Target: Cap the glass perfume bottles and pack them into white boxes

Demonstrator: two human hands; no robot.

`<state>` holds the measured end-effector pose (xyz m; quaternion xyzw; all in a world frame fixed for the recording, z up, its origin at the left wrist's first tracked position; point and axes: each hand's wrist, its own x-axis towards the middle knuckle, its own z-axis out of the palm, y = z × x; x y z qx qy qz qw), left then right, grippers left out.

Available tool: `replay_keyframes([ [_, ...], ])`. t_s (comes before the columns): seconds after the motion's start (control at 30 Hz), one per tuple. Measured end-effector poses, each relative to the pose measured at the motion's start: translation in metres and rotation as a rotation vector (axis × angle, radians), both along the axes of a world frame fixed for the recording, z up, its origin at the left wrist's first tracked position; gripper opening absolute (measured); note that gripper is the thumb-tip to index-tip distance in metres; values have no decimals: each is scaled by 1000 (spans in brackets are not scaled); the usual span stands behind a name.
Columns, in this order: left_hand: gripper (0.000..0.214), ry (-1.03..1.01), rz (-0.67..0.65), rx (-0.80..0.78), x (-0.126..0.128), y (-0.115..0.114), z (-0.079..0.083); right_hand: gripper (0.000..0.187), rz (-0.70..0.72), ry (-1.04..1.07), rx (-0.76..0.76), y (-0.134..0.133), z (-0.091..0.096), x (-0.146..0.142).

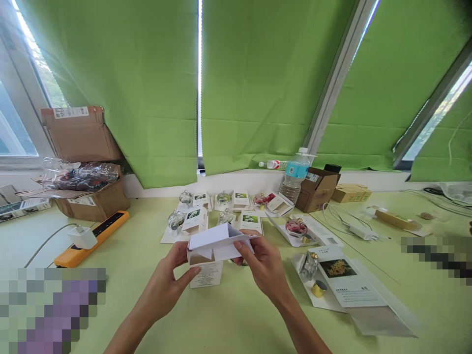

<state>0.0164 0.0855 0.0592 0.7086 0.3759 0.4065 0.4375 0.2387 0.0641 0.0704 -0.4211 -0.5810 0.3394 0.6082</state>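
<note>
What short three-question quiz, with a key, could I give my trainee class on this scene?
1. True or false: the left hand and the right hand are both on the white carton.
2. Which colour is the casing of the power strip? A) blue B) orange C) pink
3. Fill in the blank: the large upright bottle has a light ____ label.

Key: 1. True. 2. B. 3. Blue.
</note>
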Motion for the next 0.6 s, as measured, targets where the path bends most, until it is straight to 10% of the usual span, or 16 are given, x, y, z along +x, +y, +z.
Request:
replay_keyframes([
  [0.6,25,139,77,91,-3,2,-6,28,78,-541,29,18,44,4],
])
